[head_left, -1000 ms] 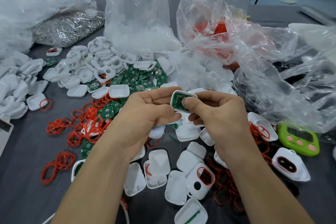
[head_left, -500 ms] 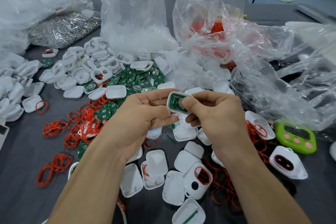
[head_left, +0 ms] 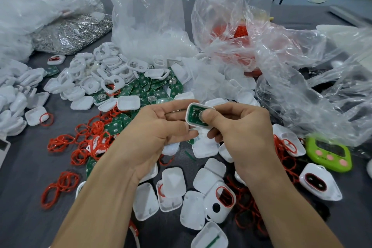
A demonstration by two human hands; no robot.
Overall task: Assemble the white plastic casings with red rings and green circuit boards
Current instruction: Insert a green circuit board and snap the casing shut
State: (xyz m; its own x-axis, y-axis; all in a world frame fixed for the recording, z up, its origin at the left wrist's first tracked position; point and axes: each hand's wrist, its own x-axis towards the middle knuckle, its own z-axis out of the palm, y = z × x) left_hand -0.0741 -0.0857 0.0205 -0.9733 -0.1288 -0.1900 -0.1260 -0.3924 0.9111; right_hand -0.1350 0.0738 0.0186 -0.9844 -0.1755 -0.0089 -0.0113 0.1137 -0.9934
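Both the left hand [head_left: 155, 127] and right hand [head_left: 239, 131] pinch one white casing [head_left: 198, 116], right thumb pressing its green board [head_left: 196, 114].

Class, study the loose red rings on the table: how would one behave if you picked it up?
Probably floppy: the red rings lie in uneven, bent loops. Likely very light, being thin strands. They may lift in clumps, since many lie tangled on the table.

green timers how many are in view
1. The timer lies on the table at the right edge, just below the crumpled clear bags; others could be hidden under them.
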